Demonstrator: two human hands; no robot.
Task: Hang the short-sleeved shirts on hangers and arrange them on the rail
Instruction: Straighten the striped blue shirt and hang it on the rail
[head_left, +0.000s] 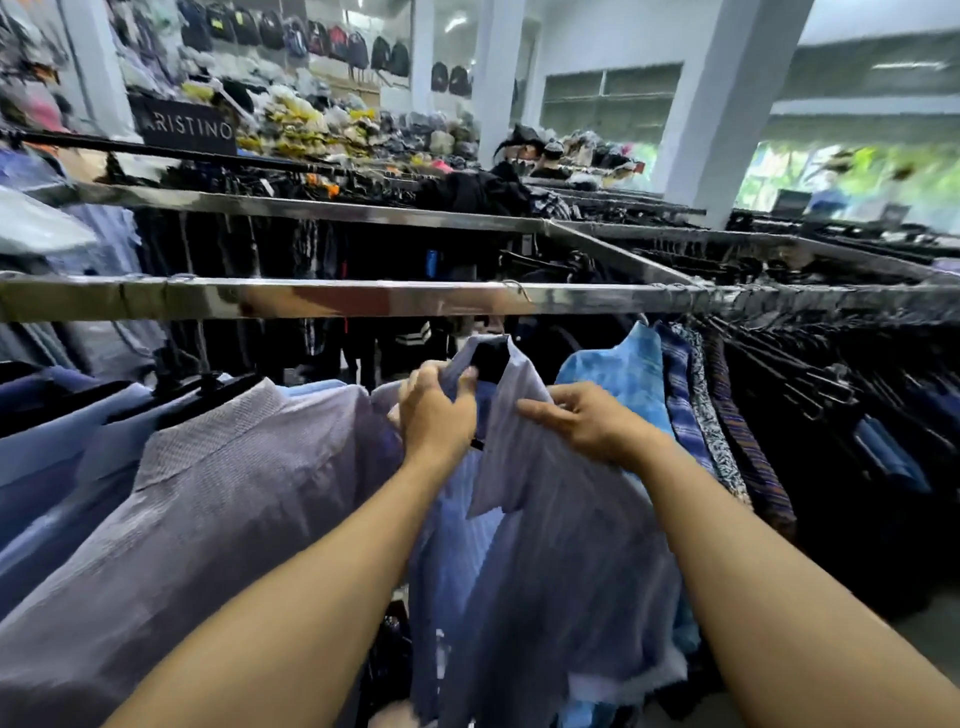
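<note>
A pale lilac striped shirt (561, 519) hangs on a black hanger (488, 358) just below the chrome rail (332, 300). My left hand (436, 410) pinches the left side of its collar, close to the hanger. Fingers spread, my right hand (587, 421) lies on the shirt's right shoulder and presses the cloth down. The hanger's hook is hidden behind the collar and the rail. A lilac textured shirt (218, 493) hangs to the left, and a bright blue mottled shirt (623, 374) hangs to the right.
More blue shirts (52, 441) fill the rail's left end. Patterned and dark garments on black hangers (779, 415) crowd its right end. A second chrome rail (311, 208) runs behind, with further racks, a black brand sign (187, 127) and white pillars (727, 104) beyond.
</note>
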